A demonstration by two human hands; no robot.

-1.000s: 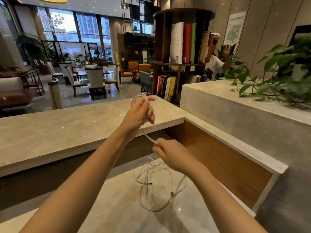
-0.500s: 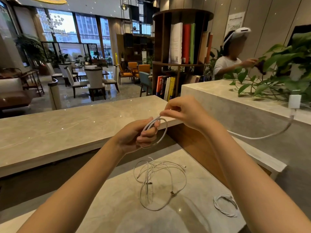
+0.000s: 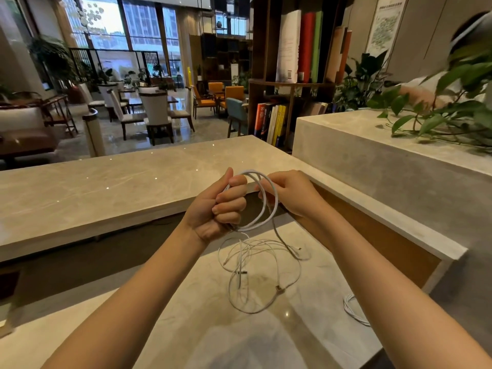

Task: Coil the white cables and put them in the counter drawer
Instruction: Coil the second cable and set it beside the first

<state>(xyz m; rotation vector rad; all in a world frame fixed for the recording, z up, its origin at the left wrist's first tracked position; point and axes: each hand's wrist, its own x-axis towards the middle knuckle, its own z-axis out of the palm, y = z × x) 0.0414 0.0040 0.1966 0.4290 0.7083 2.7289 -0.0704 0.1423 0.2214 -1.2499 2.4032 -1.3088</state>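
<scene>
My left hand (image 3: 218,209) grips a white cable (image 3: 269,209) wound into a loop about as wide as the fist, held above the lower counter (image 3: 186,315). My right hand (image 3: 290,193) pinches the loop's far side. The cable's loose tail hangs down to the counter. Below the hands lies a tangle of loose white cables (image 3: 255,270) with their plugs showing. A small coiled white cable (image 3: 354,310) lies at the counter's right, partly hidden by my right forearm. No drawer is in view.
A raised stone ledge (image 3: 106,190) runs behind the lower counter, and a wood-faced wall (image 3: 386,243) closes its right side. Above that, a stone planter ledge (image 3: 372,161) carries leafy plants (image 3: 452,107). Another person (image 3: 426,94) reaches in behind the plants. A bookshelf (image 3: 292,75) stands beyond.
My right hand has come back down to the loop and laid another turn on it. The cable that stretched to the right is drawn in. The view has tilted down.
</scene>
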